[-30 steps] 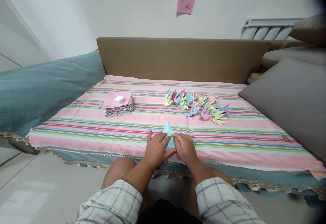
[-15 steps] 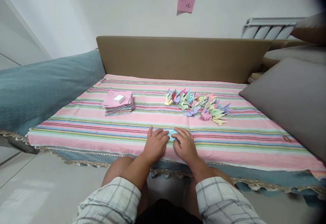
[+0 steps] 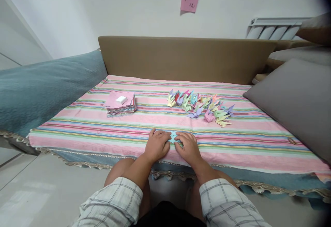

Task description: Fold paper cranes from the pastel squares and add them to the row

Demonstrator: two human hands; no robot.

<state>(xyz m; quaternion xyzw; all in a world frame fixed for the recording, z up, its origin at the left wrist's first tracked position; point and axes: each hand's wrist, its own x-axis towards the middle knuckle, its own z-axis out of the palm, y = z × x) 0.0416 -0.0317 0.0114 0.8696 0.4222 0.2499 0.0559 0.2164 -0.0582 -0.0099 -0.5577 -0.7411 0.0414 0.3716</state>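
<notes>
A small piece of light blue folded paper (image 3: 173,136) lies on the striped cloth near its front edge, partly covered by my fingers. My left hand (image 3: 158,145) presses its left side, fingers bent and together over the paper. On the other side, my right hand (image 3: 188,147) has its curled fingertips and thumb on the paper's right edge. Beyond the hands stand many folded paper cranes (image 3: 199,106) in several colours. Back to the left is a stack of square paper sheets (image 3: 120,111) with a pink one on top, and a small white block (image 3: 121,99) rests on it.
The pink striped cloth (image 3: 77,130) covers the sofa seat. A brown backrest (image 3: 181,60) rises behind it, a blue armrest (image 3: 51,85) bounds the left, and a grey cushion (image 3: 294,106) leans at the right. A small brown loop (image 3: 292,141) lies near that cushion.
My left hand has shifted slightly left and my right fingers have moved a little over the blue paper. More of the paper shows between the hands. The cranes and stack stay put.
</notes>
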